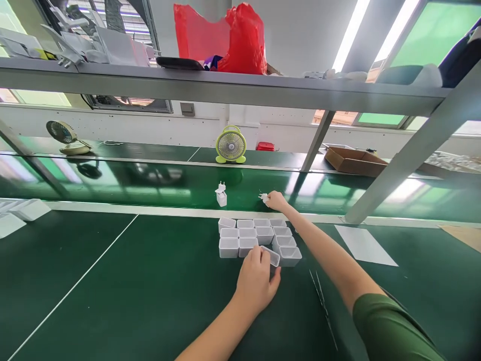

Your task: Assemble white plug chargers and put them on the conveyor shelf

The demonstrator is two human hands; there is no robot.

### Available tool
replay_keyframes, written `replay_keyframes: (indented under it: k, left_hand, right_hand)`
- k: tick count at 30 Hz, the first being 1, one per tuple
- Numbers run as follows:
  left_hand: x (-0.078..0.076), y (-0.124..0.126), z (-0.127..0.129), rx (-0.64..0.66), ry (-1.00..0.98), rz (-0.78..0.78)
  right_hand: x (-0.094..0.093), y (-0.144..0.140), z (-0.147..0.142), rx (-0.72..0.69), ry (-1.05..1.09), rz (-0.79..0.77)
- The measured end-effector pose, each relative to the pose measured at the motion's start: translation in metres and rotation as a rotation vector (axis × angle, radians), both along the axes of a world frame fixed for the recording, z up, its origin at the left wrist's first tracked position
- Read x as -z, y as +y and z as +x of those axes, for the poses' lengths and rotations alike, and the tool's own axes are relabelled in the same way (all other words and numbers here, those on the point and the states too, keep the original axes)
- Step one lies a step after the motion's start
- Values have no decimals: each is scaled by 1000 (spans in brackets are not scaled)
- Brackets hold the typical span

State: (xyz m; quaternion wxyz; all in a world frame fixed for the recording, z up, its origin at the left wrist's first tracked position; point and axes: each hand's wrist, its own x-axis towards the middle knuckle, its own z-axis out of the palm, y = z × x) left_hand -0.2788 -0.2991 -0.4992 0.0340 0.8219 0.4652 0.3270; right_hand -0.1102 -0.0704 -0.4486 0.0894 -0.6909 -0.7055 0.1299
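Observation:
A cluster of several small white open-topped boxes (246,235) stands on the green table. My left hand (257,283) grips one tilted white box (271,256) at the cluster's near edge. My right hand (276,200) reaches out over the green conveyor belt and closes on a small white plug adapter (264,197). A second white plug adapter (221,195) stands upright on the belt, to the left of my right hand.
A yellow-green fan (230,145) and a beige fan (63,135) sit beyond the belt. A brown cardboard tray (353,160) lies at the far right. A metal shelf (225,87) with red bags crosses overhead. A white sheet (364,244) lies on the table's right.

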Motion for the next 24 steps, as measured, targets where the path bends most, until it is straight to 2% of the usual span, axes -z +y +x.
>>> replay_keyframes:
  k: [3,6,10,13,15,19,22,24]
  left_hand:
    - [0,1,-1,2,-11,-3]
    - [1,2,-2,20,-26,-14]
    - [5,2,-2,43,-56,-68]
    - [7,3,-1,37,-64,-139]
    - [5,2,-1,43,-81,-179]
    - [-2,1,-1,81,-154,-193]
    - [-4,-1,-2,95,-182,-223]
    - [-4,0,-2,91,-200,-244]
  right_hand:
    - [-22,-8,9,69,45,69]
    - [-49,-31,42,111,75,146]
    - [-83,-85,100,99,79,182]
    - [-97,-126,131,59,56,94]
    - [-95,-145,140,16,40,-14]
    - [-68,-155,135,-79,10,-204]
    - [-53,-152,121,-136,-5,-238]
    - [-53,-154,113,-151,-27,-215]
